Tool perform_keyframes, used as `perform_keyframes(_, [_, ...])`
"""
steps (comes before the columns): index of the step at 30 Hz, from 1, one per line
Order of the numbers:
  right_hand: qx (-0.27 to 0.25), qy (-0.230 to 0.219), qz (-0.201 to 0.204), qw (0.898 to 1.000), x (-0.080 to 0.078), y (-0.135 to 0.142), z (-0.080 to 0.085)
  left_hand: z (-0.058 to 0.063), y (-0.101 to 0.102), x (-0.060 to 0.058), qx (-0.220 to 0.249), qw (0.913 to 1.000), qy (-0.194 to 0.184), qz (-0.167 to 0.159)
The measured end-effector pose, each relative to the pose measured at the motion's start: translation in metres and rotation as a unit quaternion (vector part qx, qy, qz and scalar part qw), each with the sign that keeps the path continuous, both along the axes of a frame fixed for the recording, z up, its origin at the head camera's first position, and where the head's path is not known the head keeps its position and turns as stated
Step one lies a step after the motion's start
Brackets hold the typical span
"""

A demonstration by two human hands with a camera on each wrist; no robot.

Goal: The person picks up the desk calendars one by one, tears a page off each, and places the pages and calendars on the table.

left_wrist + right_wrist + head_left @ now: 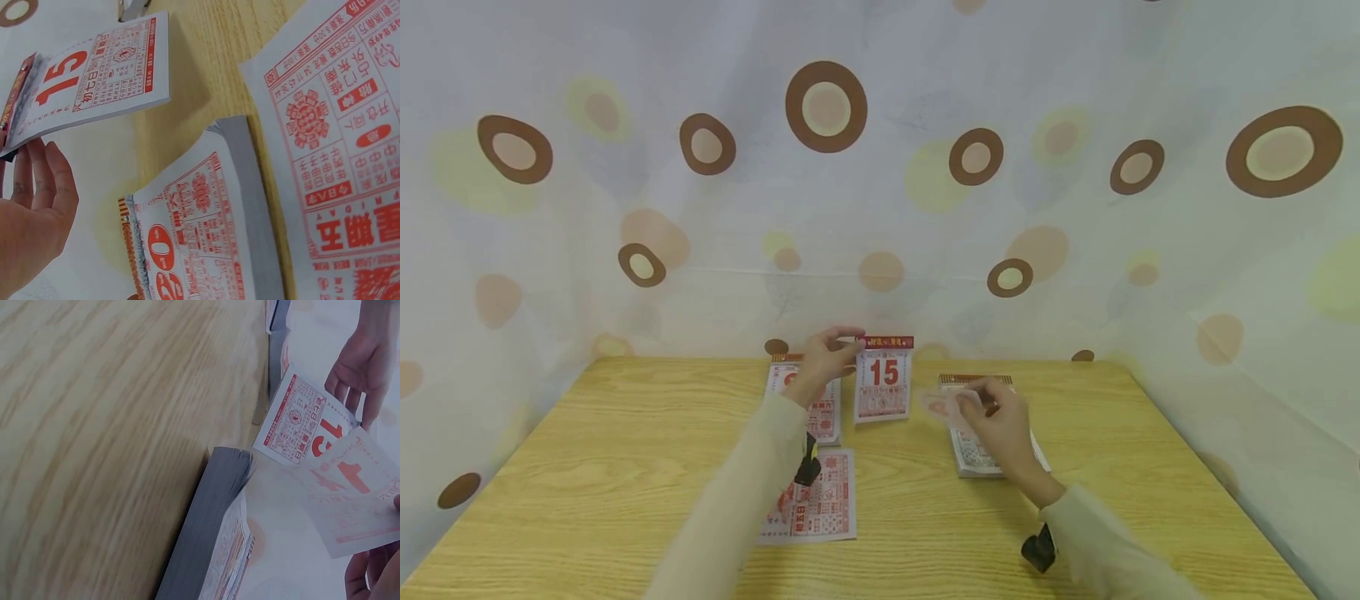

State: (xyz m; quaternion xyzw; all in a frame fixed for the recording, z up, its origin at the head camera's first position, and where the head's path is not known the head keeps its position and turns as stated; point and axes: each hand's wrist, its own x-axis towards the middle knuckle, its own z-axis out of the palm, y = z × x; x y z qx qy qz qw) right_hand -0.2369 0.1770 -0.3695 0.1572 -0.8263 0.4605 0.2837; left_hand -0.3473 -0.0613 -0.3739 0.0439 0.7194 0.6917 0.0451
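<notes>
With the 15 pad (pixel 886 398) as dial centre, nearest, at eight and four o'clock: pale sleeves (pixel 722 508) with black devices (pixel 1039 548) at the cuffs. At seven o'clock, flat on the table (pixel 625 467) and partly covered by the nearer arm: a loose sheet (pixel 835 504) printed in red. At four o'clock, also lying on the table: the right pad (pixel 977 457), thick, grey along its page edges. Partly in front of it, between three and four o'clock: the right hand (pixel 1006 425), thumb and fingers together, clamped on a thin sheet (pixel 942 407), half see-through, with large red digits. In the right wrist view, overlapping the 15 pad; hard to tell whether touching. At nine o'clock, flat on the table: the left pad (pixel 825 408), with a red 20 in the left wrist view. At the centre, tilted up near the table's far edge: the 15 pad itself, red header uppermost. At ten o'clock, clamped on that header's left end: the left hand (pixel 829 367), other fingers behind the pad. Farthest, at twelve o'clock: a pale curtain (pixel 880 217) with brown rings.
</notes>
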Motion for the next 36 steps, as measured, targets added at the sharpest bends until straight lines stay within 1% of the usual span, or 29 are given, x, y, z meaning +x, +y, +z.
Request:
perform_keyframes(2, [0.01,0.003,0.013,1.0,-0.002,0.0,-0.005,-0.003,0.001,-0.001,-0.001,0.9999,-0.009,0.006])
perform_keyframes(5, [0.025,0.0,0.032,0.999,-0.009,0.003,-0.018,-0.007,0.002,-0.002,0.001,0.9998,-0.012,0.018])
perform_keyframes(8, [0.04,-0.01,0.046,0.998,-0.015,0.005,-0.03,-0.013,0.003,-0.004,0.003,0.9996,-0.008,0.026])
perform_keyframes(11, [0.059,-0.011,0.056,0.997,-0.016,0.004,-0.036,-0.018,0.004,-0.005,-0.005,0.9996,0.002,0.028])
perform_keyframes(16, [0.097,-0.015,0.074,0.992,-0.014,0.0,-0.041,-0.023,0.005,-0.003,-0.016,0.9992,0.013,0.035])
perform_keyframes(19, [0.117,-0.042,0.089,0.988,-0.012,-0.001,-0.041,-0.025,0.004,-0.003,-0.021,0.999,0.013,0.036])
perform_keyframes(23, [0.143,-0.072,0.11,0.981,-0.007,-0.005,-0.043,-0.03,0.004,-0.005,-0.032,0.9987,0.018,0.034])
perform_keyframes(25, [0.156,-0.078,0.124,0.977,-0.006,-0.007,-0.045,-0.033,0.005,-0.006,-0.035,0.9985,0.018,0.037])
perform_keyframes(31, [0.172,-0.115,0.168,0.964,-0.003,-0.011,-0.05,-0.036,0.008,-0.005,-0.044,0.9974,0.027,0.05])
perform_keyframes(34, [0.18,-0.118,0.181,0.96,-0.002,-0.011,-0.052,-0.037,0.009,-0.006,-0.048,0.997,0.032,0.051])
perform_keyframes(36, [0.188,-0.11,0.191,0.957,-0.002,-0.01,-0.052,-0.037,0.009,-0.006,-0.045,0.9972,0.03,0.052])
